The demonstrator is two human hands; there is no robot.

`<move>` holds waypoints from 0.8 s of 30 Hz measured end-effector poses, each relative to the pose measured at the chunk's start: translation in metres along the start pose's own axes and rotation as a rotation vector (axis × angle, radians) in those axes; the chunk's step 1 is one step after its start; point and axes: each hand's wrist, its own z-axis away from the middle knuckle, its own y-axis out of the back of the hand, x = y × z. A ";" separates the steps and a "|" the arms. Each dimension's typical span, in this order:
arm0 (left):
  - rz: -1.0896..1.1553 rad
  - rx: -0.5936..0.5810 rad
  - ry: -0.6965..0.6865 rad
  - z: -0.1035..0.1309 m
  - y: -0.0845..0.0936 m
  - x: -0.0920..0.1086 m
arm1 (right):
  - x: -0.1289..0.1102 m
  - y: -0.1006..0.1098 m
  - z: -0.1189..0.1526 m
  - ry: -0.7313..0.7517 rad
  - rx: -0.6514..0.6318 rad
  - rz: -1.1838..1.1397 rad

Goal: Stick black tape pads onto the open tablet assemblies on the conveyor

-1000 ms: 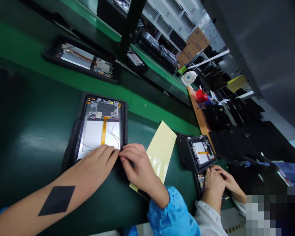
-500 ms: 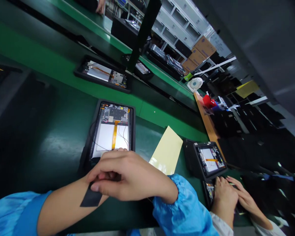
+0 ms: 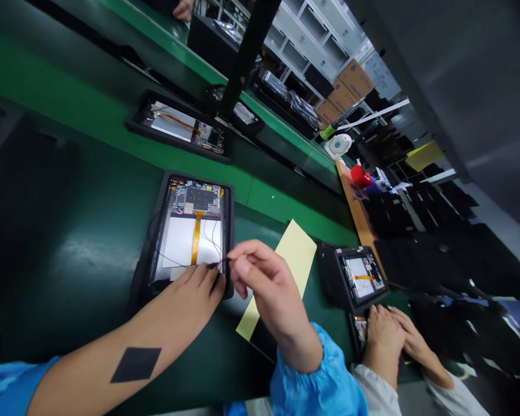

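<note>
An opened tablet [image 3: 195, 199] lies in a black holder, showing its circuit board, white panel, orange ribbon cable [image 3: 196, 240] and thin loose wires. My left hand [image 3: 199, 286] lies across its lower end, fingers stretched out near the wire ends. Just right of those fingertips, my right hand [image 3: 266, 283] pinches a thin dark strip at the tablet's lower right corner; whether it is tape or wire I cannot tell. A black square patch [image 3: 136, 364] sticks to my left forearm. Partly behind my right hand is a pale yellow sheet [image 3: 301, 245].
Another opened tablet [image 3: 177, 127] sits in a tray beyond mine. To the right, a co-worker's hands [image 3: 390, 335] work beside another tablet [image 3: 364, 277]. A dark post [image 3: 247, 58] rises at the back, with a small white fan [image 3: 338, 146] farther right.
My right hand has left the black patch on my left forearm and moved up and right to the tablet's corner. The patch stays on the forearm. My left fingers now show.
</note>
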 end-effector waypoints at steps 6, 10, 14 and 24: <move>0.254 0.120 -0.010 0.013 0.018 -0.034 | 0.040 0.005 0.033 -0.196 0.159 -0.484; 0.426 0.186 0.040 0.010 0.027 -0.048 | 0.073 -0.005 0.040 -0.288 0.224 -0.618; 0.428 0.213 0.066 0.010 0.031 -0.047 | 0.087 -0.014 0.036 -0.299 0.267 -0.662; 0.439 0.189 0.091 0.016 0.024 -0.045 | 0.091 -0.019 0.035 -0.264 0.413 -0.602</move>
